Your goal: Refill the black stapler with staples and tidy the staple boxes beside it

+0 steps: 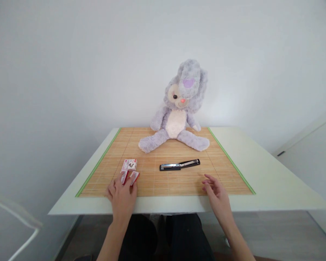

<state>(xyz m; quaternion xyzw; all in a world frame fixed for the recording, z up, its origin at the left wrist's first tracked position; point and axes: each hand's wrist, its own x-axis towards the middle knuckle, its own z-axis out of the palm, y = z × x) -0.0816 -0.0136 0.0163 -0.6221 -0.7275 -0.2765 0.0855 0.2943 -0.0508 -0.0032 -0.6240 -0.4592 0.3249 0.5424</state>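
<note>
My left hand (123, 195) lies low over the left front of the mat, its fingers spread. They touch or partly cover two small red-and-white pieces (134, 177); their kind is unclear, and parts are hidden under the fingers. Just beyond them sits a small white-and-red staple box (129, 165) with a dark staple picture on top. In the middle of the mat lies a black stapler (179, 165), swung open, its metal channel showing. My right hand (216, 192) hovers at the right front, fingers loosely bent and apart, holding nothing.
A bamboo mat (165, 186) with green edges covers much of the white table (263, 174). At the back, against the wall, sits a lilac plush rabbit (176, 119), legs spread. A white curved bar (19, 221) shows at lower left.
</note>
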